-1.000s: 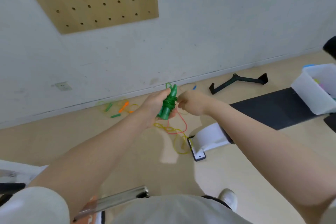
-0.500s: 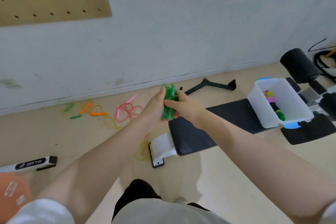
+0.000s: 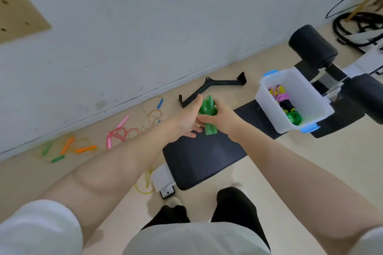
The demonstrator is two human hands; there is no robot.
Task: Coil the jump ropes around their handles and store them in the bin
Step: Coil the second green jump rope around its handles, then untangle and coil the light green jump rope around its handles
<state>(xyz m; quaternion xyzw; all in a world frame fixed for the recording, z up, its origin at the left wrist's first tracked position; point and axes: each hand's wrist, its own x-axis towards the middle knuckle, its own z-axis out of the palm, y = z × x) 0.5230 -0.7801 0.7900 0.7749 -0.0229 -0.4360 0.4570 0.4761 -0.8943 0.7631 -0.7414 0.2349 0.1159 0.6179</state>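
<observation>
While uncoiled ropes (image 3: 122, 133) lay strewn along the far-left floor by the wall, the left hand (image 3: 187, 119) rested loosely against the green jump rope bundle (image 3: 207, 114), fingers relaxed. The right hand (image 3: 221, 119) grasped that bundle above the black bench pad (image 3: 199, 159). Coiling looked finished; next the bundle needed carrying rightward and dropping into the white bin (image 3: 269, 107), beside the ropes already stored.

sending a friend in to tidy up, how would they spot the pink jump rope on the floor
Start at the white wall's base, left of the black padded workout bench. The loose pink jump rope with pink handles lies on the beige floor there, between the orange-handled rope and the blue-handled rope. It alone has pink handles and a reddish-pink tangle of cord.
</observation>
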